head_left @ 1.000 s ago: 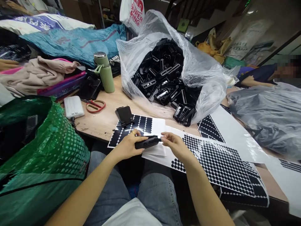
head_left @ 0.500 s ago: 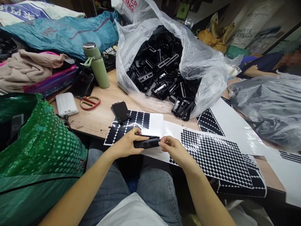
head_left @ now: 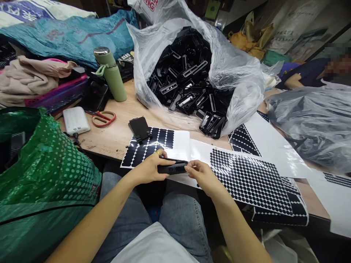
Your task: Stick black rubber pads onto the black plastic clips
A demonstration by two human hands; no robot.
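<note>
A long black plastic part (head_left: 172,168) with a fine woven pattern on its side lies level above my lap, at the table's front edge. My left hand (head_left: 151,166) is wrapped round its left end, fingers along the top and thumb side below. At the other end, the thumb and fingertips of my right hand (head_left: 197,173) pinch the tip; whether a small sticker is between them I cannot make out. Just behind lie a sheet of black oblong stickers (head_left: 145,149) and a sheet of black round stickers (head_left: 246,175). A flat black plastic piece (head_left: 140,128) rests on the oblong sheet.
A clear plastic bag (head_left: 233,73) full of black plastic parts (head_left: 186,76) lies open at the back. Left on the table (head_left: 123,117) are a green flask (head_left: 115,80), scissors (head_left: 103,119) and a white power bank (head_left: 76,120). A green bag (head_left: 60,153) stands at left; another person (head_left: 304,75) sits far right.
The black part has turned slightly in my hands, showing more of its top slot and a mark on its side. My right fingertips stay at its end. The view has shifted slightly.
</note>
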